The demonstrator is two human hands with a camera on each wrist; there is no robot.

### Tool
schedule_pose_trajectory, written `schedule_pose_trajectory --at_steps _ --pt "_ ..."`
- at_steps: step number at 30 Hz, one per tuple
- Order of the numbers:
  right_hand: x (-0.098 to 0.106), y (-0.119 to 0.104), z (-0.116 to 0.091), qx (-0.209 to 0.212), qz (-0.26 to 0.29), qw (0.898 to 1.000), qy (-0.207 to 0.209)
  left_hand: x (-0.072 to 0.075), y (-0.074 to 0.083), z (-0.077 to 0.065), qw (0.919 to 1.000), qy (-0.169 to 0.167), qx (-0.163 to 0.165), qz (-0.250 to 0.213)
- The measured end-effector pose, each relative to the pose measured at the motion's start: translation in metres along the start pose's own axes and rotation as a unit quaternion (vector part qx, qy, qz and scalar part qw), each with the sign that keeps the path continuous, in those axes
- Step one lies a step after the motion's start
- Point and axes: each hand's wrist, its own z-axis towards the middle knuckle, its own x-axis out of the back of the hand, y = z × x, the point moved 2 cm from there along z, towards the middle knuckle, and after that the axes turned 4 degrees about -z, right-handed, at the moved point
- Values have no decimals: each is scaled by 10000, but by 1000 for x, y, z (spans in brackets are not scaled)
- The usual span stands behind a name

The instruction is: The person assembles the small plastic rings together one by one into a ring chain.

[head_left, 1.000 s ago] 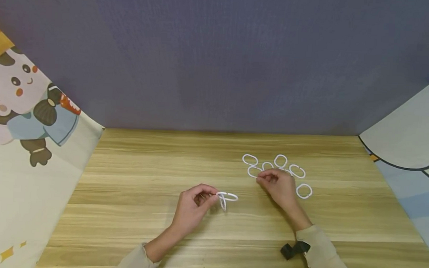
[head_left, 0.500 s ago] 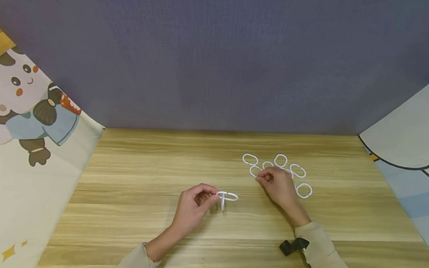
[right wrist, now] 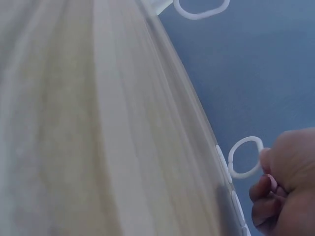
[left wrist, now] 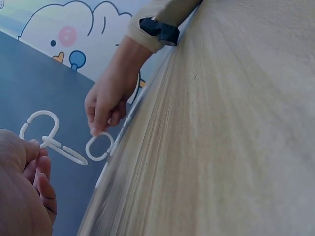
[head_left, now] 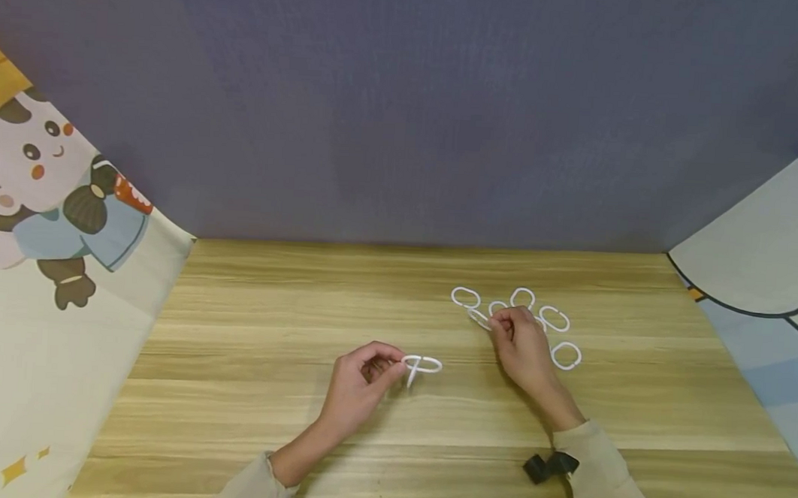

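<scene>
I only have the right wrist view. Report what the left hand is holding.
Observer: The left hand pinches a white oval link, with a second link hanging from it.
Operator: Now describe what lies beside the right hand.
Observer: The head view shows a flat white link just to its right, on the wooden table.
Operator: Check the right sleeve for anything worn.
Observer: A black device sits at its cuff.

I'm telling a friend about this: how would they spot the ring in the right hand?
On the wooden table, find the right hand by the loose white rings. The pinched ring is tipped up, while those lie flat.
</scene>
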Motion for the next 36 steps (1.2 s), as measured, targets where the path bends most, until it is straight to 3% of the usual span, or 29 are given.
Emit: schedule_pose_trajectory --at_steps 5,8,12,18,24,30,36 --pt "4 -3 -2 -188 415 9989 126 -1 0 0 10000 -33 18 -38" --pt "6 -5 -4 -538 891 9946 10 -1 1 0 10000 -39 27 -42" --pt "7 -7 -4 -1020 1812 9781 -73 -1 1 1 10000 -30 58 -35" --pt "9 -12 -5 -1357 2777 9510 -83 -1 0 1 9999 -28 103 -15" --pt "15 -19 -7 -1511 3124 9372 -352 0 0 1 10000 -58 6 -46" --pt "22 -32 -9 -1676 3448 9233 -255 0 1 0 9999 -77 44 -58" --pt "28 -45 -12 -1636 3537 9205 -288 1 2 0 9999 -64 122 -64"
